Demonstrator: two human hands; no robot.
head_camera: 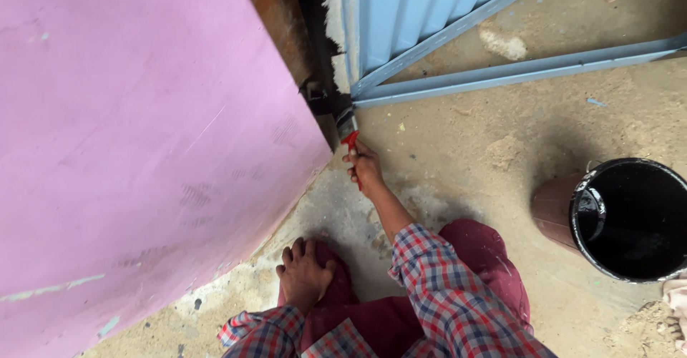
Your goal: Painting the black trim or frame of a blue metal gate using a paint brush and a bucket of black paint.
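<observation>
Checked sleeve (436, 286), red-handled paintbrush (348, 130) within right-hand fingers (361, 159).

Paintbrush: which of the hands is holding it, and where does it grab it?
The right hand holds the paintbrush by its red handle, bristles against the dark door frame. The left hand holds nothing; it rests on the knee.

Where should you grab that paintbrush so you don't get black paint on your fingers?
Probably by the red handle, coming from below, as the right hand does. The paintbrush points up at the black post, so the wet bristles stay at the far end.
</observation>
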